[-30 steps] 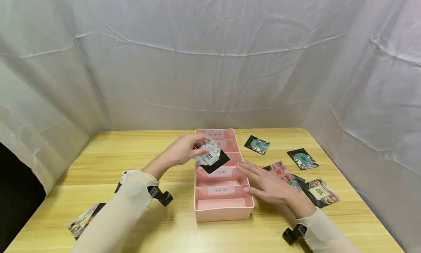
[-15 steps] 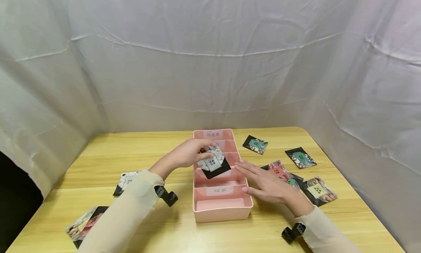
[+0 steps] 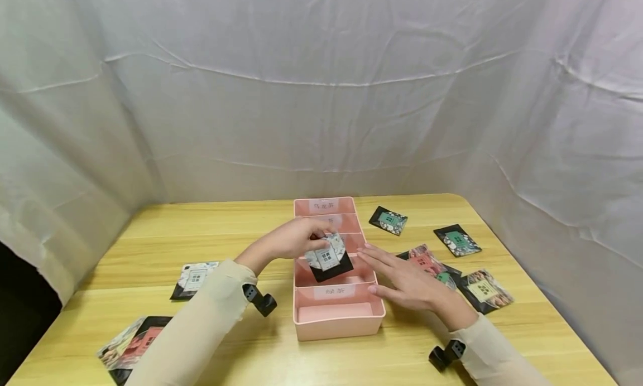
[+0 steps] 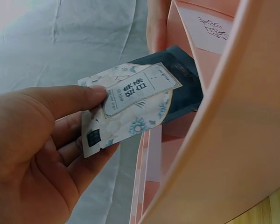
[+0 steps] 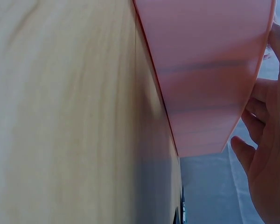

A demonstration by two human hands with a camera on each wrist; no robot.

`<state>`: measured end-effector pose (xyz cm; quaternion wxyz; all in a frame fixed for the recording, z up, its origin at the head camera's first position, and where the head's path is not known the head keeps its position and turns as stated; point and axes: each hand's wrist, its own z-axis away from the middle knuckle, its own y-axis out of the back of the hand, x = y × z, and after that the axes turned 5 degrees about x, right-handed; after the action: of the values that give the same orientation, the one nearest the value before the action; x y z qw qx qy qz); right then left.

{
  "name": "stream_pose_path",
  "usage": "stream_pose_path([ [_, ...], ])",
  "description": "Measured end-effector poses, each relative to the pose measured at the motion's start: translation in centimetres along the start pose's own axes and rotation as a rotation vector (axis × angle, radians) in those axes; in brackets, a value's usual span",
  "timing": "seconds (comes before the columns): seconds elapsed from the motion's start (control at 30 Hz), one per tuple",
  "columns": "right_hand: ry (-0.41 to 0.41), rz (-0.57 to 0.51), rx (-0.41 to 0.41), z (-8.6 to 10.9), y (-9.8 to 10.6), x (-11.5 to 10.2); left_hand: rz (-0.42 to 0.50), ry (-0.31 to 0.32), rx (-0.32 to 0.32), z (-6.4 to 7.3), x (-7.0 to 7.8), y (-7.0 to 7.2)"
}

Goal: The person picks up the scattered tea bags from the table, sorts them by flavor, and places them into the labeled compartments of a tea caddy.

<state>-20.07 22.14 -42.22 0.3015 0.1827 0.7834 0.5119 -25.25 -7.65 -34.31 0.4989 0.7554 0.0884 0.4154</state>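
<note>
A black-and-white tea sachet [image 3: 327,257] with a blue floral print is pinched between the thumb and fingers of my left hand [image 3: 291,240]. It tilts over the second compartment from the front of a pink divided box [image 3: 339,329]. In the left wrist view the sachet's [image 4: 142,95] dark end reaches in past the box wall [image 4: 233,126]; whether it touches is unclear. My right hand [image 3: 409,280] lies along the box's right rim, its fingers extended and holding nothing. White labels with handwritten characters mark the compartments; the one behind the sachet is hidden.
To the right lie two green-labelled sachets [image 3: 392,220], a red-labelled sachet [image 3: 424,260] overlapping a green one, and a yellow-labelled sachet [image 3: 484,291]. At left are another white sachet [image 3: 195,279] and a red-labelled sachet [image 3: 143,341], partly behind my sleeve. Pale curtains enclose the table.
My left hand has lowered the sachet and brought it slightly toward the front, over the second compartment. The right hand stays on the rim. The view has shifted slightly.
</note>
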Motion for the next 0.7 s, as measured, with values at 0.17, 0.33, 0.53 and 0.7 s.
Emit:
stream_pose_path([
  [0.17, 0.011, 0.006, 0.001, -0.2, 0.1, 0.0, -0.014, -0.018, -0.025, -0.2, -0.2, -0.2],
  [0.33, 0.007, 0.004, -0.012, -0.3, 0.2, -0.1, -0.037, -0.031, -0.051, -0.4, -0.2, -0.4],
  [0.53, 0.006, 0.003, -0.011, -0.2, 0.2, -0.1, -0.051, -0.074, -0.092, -0.6, 0.1, -0.9],
  [0.7, 0.0, 0.006, -0.01, 0.0, 0.1, 0.0, -0.054, -0.095, -0.107, -0.8, 0.3, -1.4],
])
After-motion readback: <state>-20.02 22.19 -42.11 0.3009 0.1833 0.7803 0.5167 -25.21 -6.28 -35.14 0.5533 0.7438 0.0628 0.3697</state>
